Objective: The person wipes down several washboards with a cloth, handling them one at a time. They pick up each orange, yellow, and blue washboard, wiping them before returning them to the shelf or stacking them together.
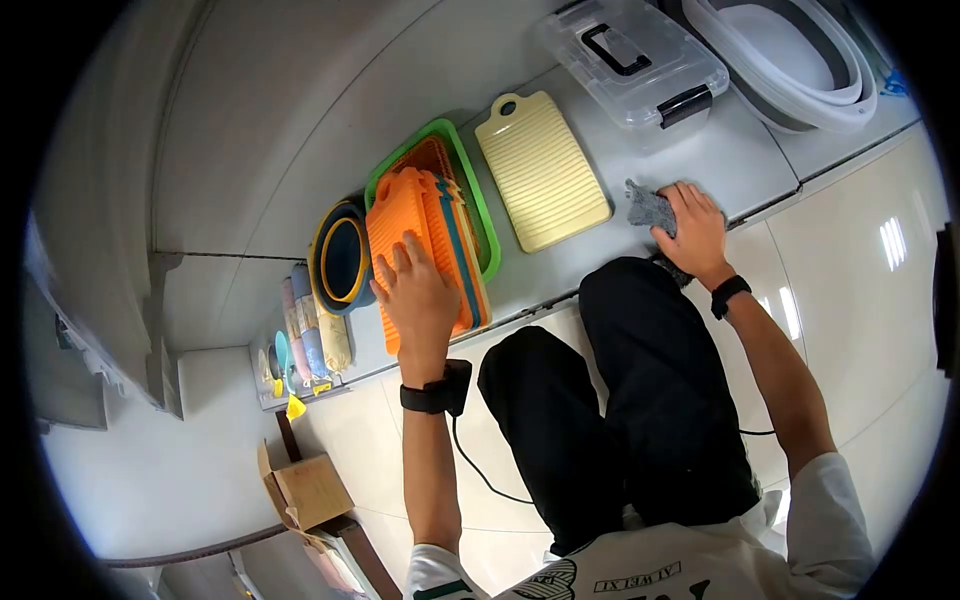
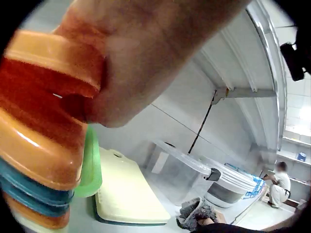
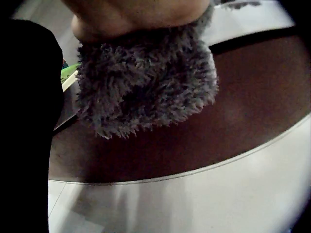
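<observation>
In the head view the left hand (image 1: pixel 418 300) rests, fingers spread, on the top orange board (image 1: pixel 402 215) of a stack of orange, teal and cream boards. That stack leans in a green basket (image 1: pixel 488 240). The right hand (image 1: pixel 697 232) lies over a fluffy grey cloth (image 1: pixel 652 208) at the shelf's front edge, its fingers on the cloth. The right wrist view shows the cloth (image 3: pixel 146 82) hanging below the hand (image 3: pixel 136 17). Between the hands lies a cream ribbed board (image 1: pixel 545 170). In the left wrist view the left hand (image 2: pixel 131 63) touches the orange boards (image 2: pixel 39 141).
A clear lidded box (image 1: pixel 635 60) and grey-white folding basins (image 1: pixel 790 60) stand at the right. Left of the stack are a round dark basin (image 1: pixel 340 258) and rolled cloths (image 1: pixel 305 325). A cardboard box (image 1: pixel 312 490) is on the floor. A person (image 2: pixel 280 185) crouches farther off.
</observation>
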A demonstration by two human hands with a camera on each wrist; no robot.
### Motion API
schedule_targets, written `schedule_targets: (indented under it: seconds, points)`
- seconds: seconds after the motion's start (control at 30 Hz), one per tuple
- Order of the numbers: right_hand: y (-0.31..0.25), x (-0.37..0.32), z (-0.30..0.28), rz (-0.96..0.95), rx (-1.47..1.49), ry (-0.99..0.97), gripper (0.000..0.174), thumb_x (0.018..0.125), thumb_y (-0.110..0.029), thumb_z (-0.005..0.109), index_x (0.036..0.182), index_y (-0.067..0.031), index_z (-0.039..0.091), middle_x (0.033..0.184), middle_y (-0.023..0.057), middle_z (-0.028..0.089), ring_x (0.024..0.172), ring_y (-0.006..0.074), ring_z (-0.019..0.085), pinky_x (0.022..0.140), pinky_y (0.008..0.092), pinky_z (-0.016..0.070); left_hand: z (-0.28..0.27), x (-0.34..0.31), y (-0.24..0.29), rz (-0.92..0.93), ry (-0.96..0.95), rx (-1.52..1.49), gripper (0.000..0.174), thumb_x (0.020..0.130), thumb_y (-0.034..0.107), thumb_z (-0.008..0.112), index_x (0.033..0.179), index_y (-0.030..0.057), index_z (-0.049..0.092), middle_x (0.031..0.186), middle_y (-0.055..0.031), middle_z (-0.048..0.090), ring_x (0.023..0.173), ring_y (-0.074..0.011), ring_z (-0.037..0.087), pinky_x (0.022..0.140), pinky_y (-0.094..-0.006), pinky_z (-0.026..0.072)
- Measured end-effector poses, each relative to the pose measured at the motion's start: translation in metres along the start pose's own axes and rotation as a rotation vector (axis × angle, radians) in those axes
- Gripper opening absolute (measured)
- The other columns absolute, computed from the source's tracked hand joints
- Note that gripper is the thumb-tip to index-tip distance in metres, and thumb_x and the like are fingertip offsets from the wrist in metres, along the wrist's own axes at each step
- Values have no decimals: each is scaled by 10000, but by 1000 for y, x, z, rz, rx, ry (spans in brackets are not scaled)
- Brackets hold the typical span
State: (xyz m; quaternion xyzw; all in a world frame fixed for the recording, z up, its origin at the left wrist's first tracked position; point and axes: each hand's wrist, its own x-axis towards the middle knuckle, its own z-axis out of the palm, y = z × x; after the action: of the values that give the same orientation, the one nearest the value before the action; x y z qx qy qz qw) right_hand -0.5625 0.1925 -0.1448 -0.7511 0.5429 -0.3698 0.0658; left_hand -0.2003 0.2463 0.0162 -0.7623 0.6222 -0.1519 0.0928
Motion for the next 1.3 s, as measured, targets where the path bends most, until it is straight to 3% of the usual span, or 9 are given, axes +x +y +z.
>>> schedule_targets:
  seconds: [0.13,0.27,0.33,0.43,0.5,0.57,0.67,0.8,1.3]
  points:
    - [-1,-1,1,6,-18,-1,420,743,-279,725,1103,-87,626,1031,102,600,1023,325,598,873,445,484,2,1,-5,56,-35,-166,705,926,207,599,1547,-42,375,1525,-336,452,1426,-478,441,1164,-599,347]
    - [-1,-1,1,16,-32,-11,426,751,-289,721,1113,-86,623,1039,102,599,1032,325,597,879,447,486,-4,-6,-13,90,-30,-193,671,971,295,589,1523,-42,407,1518,-337,452,1425,-449,445,1156,-613,358]
    - [-1,-1,1,24,-40,-33,427,753,-289,721,1115,-86,622,1046,103,600,1036,324,597,882,445,486,-4,-6,-19,112,-26,-520,627,1013,372,575,1485,-28,475,1473,-318,499,1388,-455,465,1161,-523,376]
    - [0,-1,2,5,-43,-23,428,756,-291,722,1117,-85,619,1060,105,600,1043,326,596,889,443,484,-7,10,-37,111,-49,-594,570,1051,396,535,1447,-14,526,1399,-296,549,1330,-458,492,1136,-470,395]
    - [-1,0,2,20,-52,-48,437,756,-293,725,1124,-85,614,1067,107,603,1051,328,596,889,445,483,8,17,-47,176,-7,-595,507,1073,351,497,1429,-7,546,1374,-276,549,1305,-450,487,1121,-509,384]
    - [0,0,3,8,-47,-37,443,755,-293,725,1129,-84,611,1072,108,604,1054,331,597,892,444,483,23,22,-52,273,180,-446,519,1084,378,468,1449,13,527,1493,-273,470,1405,-449,405,1178,-511,319]
    - [3,0,3,2,-66,-33,452,753,-292,726,1136,-82,606,1077,110,607,1058,335,599,895,443,485,47,27,-55,227,122,-641,560,1102,424,398,1534,72,453,1620,-252,342,1501,-449,288,1238,-516,213]
    - [5,-1,7,32,-85,-64,454,757,-283,718,1147,-80,604,1083,122,609,1045,349,603,894,456,486,57,26,-59,229,40,-540,618,1111,487,304,1636,162,310,1708,-188,210,1553,-450,192,1270,-509,121]
    - [15,-7,17,-29,-48,15,471,750,-251,698,1184,-91,614,1081,119,619,961,368,609,832,435,501,62,32,-61,270,2,-561,628,1106,497,310,1627,147,332,1704,-186,229,1565,-438,170,1267,-517,114]
